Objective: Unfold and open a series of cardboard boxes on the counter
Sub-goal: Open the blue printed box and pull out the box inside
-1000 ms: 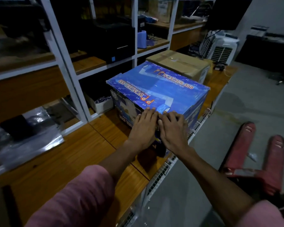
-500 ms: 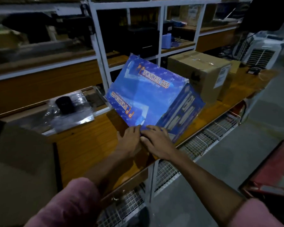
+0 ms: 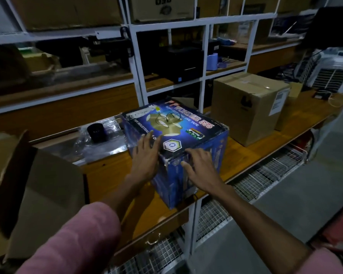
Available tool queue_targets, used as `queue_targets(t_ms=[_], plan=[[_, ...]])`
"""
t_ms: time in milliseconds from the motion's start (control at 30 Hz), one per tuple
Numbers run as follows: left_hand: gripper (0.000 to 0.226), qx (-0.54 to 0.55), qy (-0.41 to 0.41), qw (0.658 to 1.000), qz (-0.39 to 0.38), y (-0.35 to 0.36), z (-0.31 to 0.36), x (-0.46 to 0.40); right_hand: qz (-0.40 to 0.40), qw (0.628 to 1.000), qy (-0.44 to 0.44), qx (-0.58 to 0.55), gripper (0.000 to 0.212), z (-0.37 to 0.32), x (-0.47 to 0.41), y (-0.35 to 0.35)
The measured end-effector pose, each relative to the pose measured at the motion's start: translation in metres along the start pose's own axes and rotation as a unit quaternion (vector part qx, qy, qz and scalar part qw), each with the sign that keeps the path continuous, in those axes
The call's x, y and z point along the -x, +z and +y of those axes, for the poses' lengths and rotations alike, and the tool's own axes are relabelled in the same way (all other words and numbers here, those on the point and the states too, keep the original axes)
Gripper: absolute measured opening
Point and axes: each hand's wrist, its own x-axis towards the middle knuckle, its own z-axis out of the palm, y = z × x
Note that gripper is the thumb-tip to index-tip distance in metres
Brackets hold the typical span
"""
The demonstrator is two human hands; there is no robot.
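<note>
- The blue printed box sits upright on the wooden counter, its near corner reaching the front edge, between an opened brown carton at your left and a taped brown box further along to the right.
- Your left hand lies flat on the top near the left edge, fingers straight and slightly spread; your right hand drapes over the near top edge, fingers spread and bent down the front face — neither pinches anything.
- Judged by its look, the box is light for its bulk and probably hollow; stiff at the corners, yielding in the middle of each panel; so press near edges, not centres.
- The glossy print looks slick — expect flat palms to slide; hook fingertips under a flap seam instead; where that seam runs I cannot tell from here.
- The near corner is scuffed and torn, showing pale board; the cardboard there will rip further if you pull hard.
- Shape: a squat rectangular block with sharp folds; crinkled clear plastic wrap lies just behind it to the left.
</note>
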Motion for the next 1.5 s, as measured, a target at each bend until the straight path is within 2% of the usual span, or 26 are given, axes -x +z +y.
queue_targets(t_ms=[67,133,233,400,533,700,900,967,1033,1200,1333,1500], plan=[[0.080,-0.030,0.036,0.998,-0.032,-0.002,-0.014,-0.007,0.006,0.998,0.034,-0.055,0.067,-0.008,-0.005,0.001],[0.075,-0.051,0.070,0.996,-0.031,-0.002,-0.022,-0.011,0.008,0.994,0.063,-0.089,0.080,-0.021,-0.010,0.002],[0.069,-0.061,0.096,0.993,-0.016,-0.003,-0.023,-0.014,0.004,0.992,0.103,-0.077,0.091,-0.032,-0.020,0.006],[0.056,-0.080,0.090,0.993,-0.006,-0.003,-0.008,-0.020,-0.018,0.994,0.089,-0.063,0.102,-0.022,-0.027,0.009],[0.055,-0.111,0.067,0.991,0.010,0.004,0.016,-0.018,-0.018,0.996,0.071,-0.040,0.083,0.004,-0.038,-0.003],[0.048,-0.095,0.009,0.995,0.034,0.011,0.054,-0.020,-0.066,0.996,0.052,-0.011,0.063,0.025,-0.052,-0.030],[0.029,-0.094,0.053,0.993,0.055,0.009,0.072,-0.024,-0.110,0.994,0.017,-0.004,0.049,0.050,-0.070,-0.052],[0.026,-0.065,0.077,0.993,0.066,0.006,0.063,-0.034,-0.118,0.993,0.017,0.025,0.053,0.060,-0.078,-0.052],[0.030,-0.032,0.084,0.995,0.045,-0.003,0.050,-0.048,-0.121,0.990,0.018,0.073,0.055,0.059,-0.085,-0.051],[0.034,-0.001,0.026,1.000,0.008,-0.009,0.000,-0.069,-0.126,0.985,0.013,0.115,0.057,0.047,-0.100,-0.045],[0.034,0.010,-0.002,1.000,0.003,-0.011,-0.042,-0.076,-0.096,0.988,0.015,0.117,0.019,0.039,-0.119,-0.043],[0.035,0.023,-0.008,0.999,-0.040,-0.024,-0.087,-0.097,-0.053,0.994,-0.014,0.098,0.040,0.016,-0.152,-0.020]])
